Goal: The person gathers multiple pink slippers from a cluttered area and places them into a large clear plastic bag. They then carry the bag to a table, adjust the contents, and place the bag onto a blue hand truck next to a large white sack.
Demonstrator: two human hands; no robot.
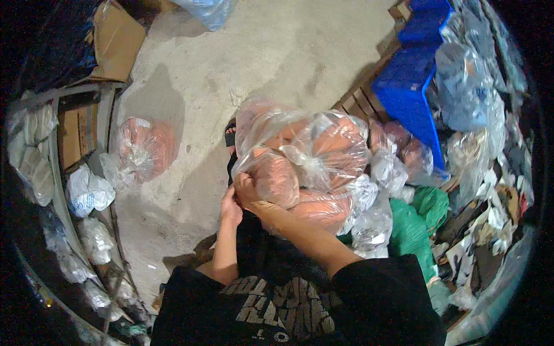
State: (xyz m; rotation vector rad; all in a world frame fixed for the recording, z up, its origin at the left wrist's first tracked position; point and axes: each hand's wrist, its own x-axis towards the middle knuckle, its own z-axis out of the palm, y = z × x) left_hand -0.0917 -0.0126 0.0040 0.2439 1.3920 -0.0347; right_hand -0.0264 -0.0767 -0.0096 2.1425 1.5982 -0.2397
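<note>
A clear plastic bag (271, 173) of orange, rounded bundles lies in front of me, close against my body. My right hand (247, 190) curls closed on the left edge of this bag. Just beside and below it, my left hand (231, 209) is also closed, its fingertips meeting near the right hand; what they pinch is hidden. Behind, a larger clear bag (332, 141) with similar orange contents has its plastic gathered into a bunched knot. More orange bundles (323, 207) show under clear plastic to the right of my right forearm.
Another bag of orange items (145, 147) sits on the concrete floor at the left. Beside it, white and clear bags (91, 190) line a rack. To the right are green sacks (412, 230), a blue plastic panel (407, 75) and heaped scraps. A cardboard box (118, 40) stands far left.
</note>
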